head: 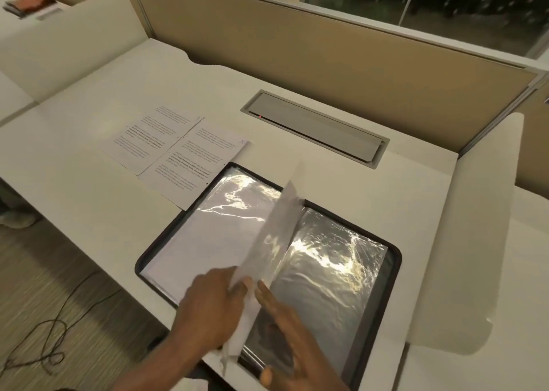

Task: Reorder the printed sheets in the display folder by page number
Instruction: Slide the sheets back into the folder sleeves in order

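A black display folder (392,260) lies open on the white desk, its shiny plastic sleeves reflecting light. One sleeve with a sheet in it (276,233) stands up from the spine, mid-turn. My left hand (208,307) holds that sleeve's near lower edge with curled fingers. My right hand (285,325) lies with straight fingers on the right-hand page beside the raised sleeve. Two printed sheets lie loose on the desk beyond the folder's left corner, a left sheet (148,136) and a right sheet (193,164), side by side and slightly overlapping.
A grey cable hatch (315,126) is set into the desk behind the folder. Tan partition walls (326,49) enclose the back, white dividers (475,242) the sides. Dark cables (44,346) trail on the carpet at lower left.
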`<action>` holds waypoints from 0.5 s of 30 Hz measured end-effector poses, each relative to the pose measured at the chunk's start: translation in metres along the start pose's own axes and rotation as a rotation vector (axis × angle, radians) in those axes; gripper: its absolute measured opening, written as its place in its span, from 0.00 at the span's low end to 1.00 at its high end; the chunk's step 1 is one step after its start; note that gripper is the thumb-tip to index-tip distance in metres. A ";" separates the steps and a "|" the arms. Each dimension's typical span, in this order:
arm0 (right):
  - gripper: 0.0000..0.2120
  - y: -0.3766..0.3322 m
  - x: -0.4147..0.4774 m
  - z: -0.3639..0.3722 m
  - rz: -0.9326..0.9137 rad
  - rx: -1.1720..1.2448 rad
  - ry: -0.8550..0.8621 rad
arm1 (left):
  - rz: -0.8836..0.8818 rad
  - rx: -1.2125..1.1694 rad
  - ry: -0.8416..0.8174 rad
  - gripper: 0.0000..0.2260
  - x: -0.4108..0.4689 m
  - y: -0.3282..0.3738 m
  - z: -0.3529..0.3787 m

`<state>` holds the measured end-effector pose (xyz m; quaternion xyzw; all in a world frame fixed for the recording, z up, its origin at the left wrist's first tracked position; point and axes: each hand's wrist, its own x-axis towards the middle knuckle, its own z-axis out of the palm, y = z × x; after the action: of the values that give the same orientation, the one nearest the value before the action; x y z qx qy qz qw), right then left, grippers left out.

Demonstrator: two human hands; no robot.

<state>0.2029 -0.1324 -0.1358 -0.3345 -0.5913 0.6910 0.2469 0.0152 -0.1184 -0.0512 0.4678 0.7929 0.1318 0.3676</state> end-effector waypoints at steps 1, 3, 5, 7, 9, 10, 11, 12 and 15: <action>0.38 0.004 0.006 0.000 -0.003 -0.123 -0.016 | -0.023 -0.013 0.016 0.10 0.006 -0.007 -0.010; 0.48 0.004 0.024 0.007 -0.027 -0.502 -0.042 | -0.067 0.013 0.045 0.12 0.019 -0.020 -0.028; 0.52 0.007 0.047 0.014 0.030 -0.704 -0.034 | -0.097 0.109 0.080 0.17 0.038 -0.034 -0.046; 0.53 0.006 0.068 0.025 0.104 -0.759 -0.034 | -0.112 0.199 0.093 0.22 0.058 -0.043 -0.067; 0.52 0.007 0.087 0.034 0.151 -0.759 0.000 | -0.136 0.247 0.084 0.23 0.082 -0.054 -0.089; 0.52 0.010 0.094 0.039 0.169 -0.774 0.017 | -0.147 0.261 0.077 0.23 0.094 -0.061 -0.098; 0.51 0.013 0.099 0.044 0.185 -0.779 0.045 | -0.154 0.268 0.068 0.22 0.106 -0.070 -0.104; 0.50 0.018 0.106 0.048 0.190 -0.780 0.089 | -0.155 0.272 0.053 0.21 0.119 -0.080 -0.109; 0.43 0.033 0.123 0.064 0.134 -0.776 0.284 | -0.145 0.258 -0.035 0.19 0.152 -0.111 -0.114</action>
<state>0.0759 -0.0893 -0.1839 -0.5325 -0.7448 0.3784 0.1360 -0.1812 -0.0345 -0.1037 0.4548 0.8285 -0.0064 0.3267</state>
